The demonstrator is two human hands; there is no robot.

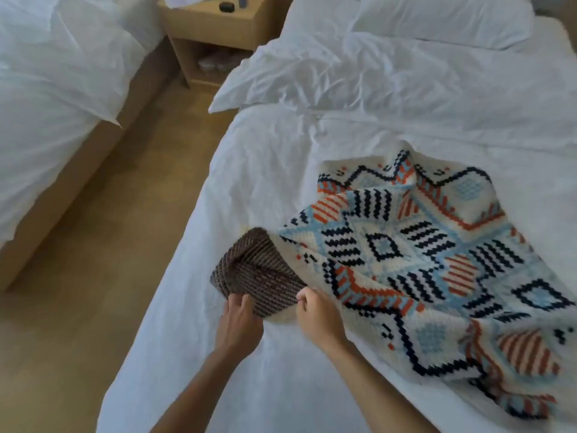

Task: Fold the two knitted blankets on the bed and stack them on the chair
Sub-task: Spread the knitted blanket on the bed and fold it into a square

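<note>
A patterned knitted blanket, cream with blue, orange and navy shapes, lies rumpled on the right side of the white bed. A brown knitted blanket pokes out from under its left edge. My left hand pinches the brown blanket's near corner. My right hand grips the near edge where the brown and patterned blankets meet; which of the two it holds is unclear. Most of the brown blanket is hidden under the patterned one. No chair is in view.
A crumpled white duvet and pillow lie at the head of the bed. A wooden nightstand with small items stands between this bed and a second bed on the left. Wooden floor runs between them.
</note>
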